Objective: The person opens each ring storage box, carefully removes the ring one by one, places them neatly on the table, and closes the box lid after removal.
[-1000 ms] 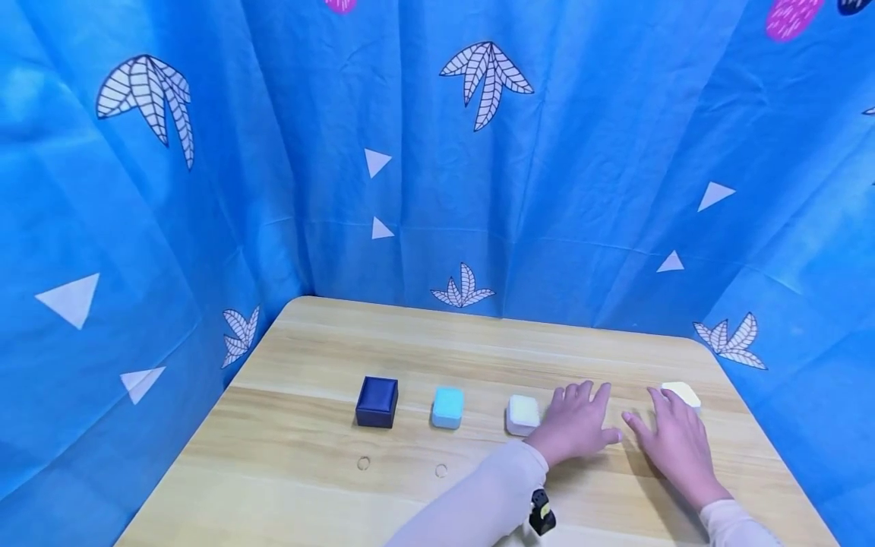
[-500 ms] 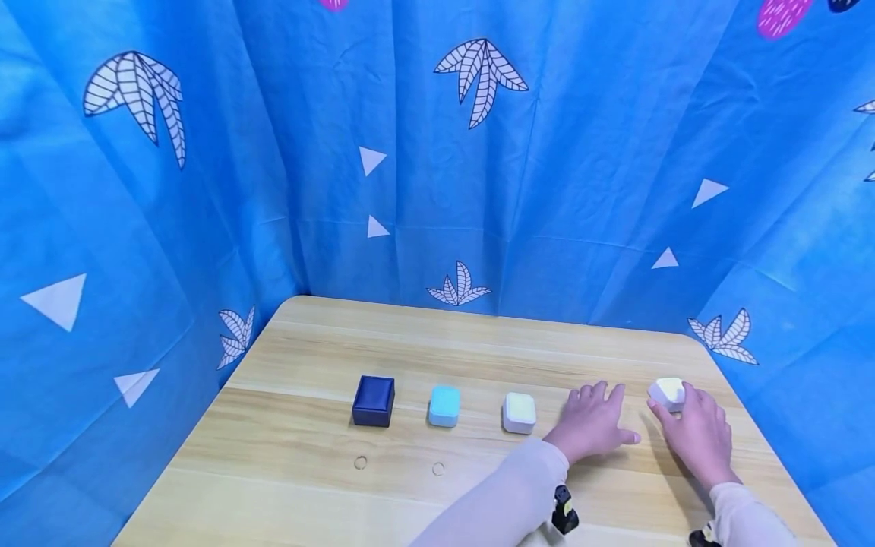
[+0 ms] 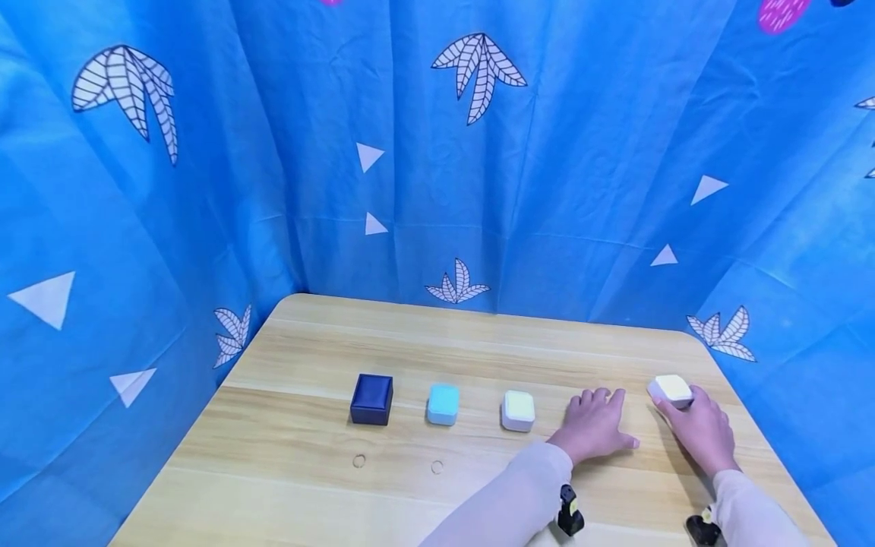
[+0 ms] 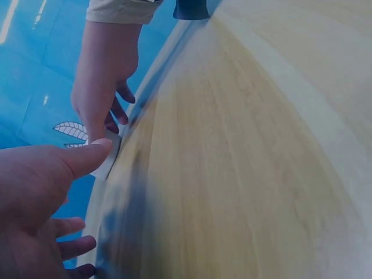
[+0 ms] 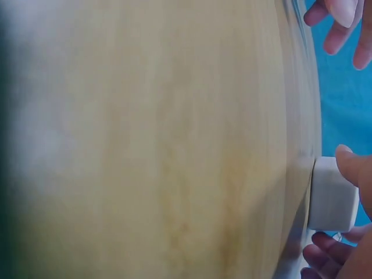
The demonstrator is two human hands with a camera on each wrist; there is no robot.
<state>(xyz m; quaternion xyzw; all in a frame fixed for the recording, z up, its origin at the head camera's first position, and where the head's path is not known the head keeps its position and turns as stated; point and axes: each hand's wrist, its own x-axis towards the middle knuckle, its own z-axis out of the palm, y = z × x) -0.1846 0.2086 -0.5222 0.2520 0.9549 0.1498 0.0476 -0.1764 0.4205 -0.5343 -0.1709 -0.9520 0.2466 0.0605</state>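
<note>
My right hand (image 3: 704,431) grips a small white ring box (image 3: 671,389) at the table's right side. In the right wrist view its thumb lies on one side of the white box (image 5: 332,197) and its fingers curl round the other. A small thin glint shows beside those fingertips. My left hand (image 3: 593,427) hovers over the table with fingers spread and nothing held, just right of a second white box (image 3: 518,411). Farther left stand a light blue box (image 3: 443,404) and a dark blue box (image 3: 372,399), both closed.
Two thin rings lie in front of the boxes: one ring (image 3: 358,461) near the dark blue box, another ring (image 3: 437,467) near the light blue one. A blue patterned curtain (image 3: 437,190) hangs behind the wooden table (image 3: 273,471).
My right hand has moved right and forward and taken hold of the far-right white box. The left hand has shifted slightly right, still spread.
</note>
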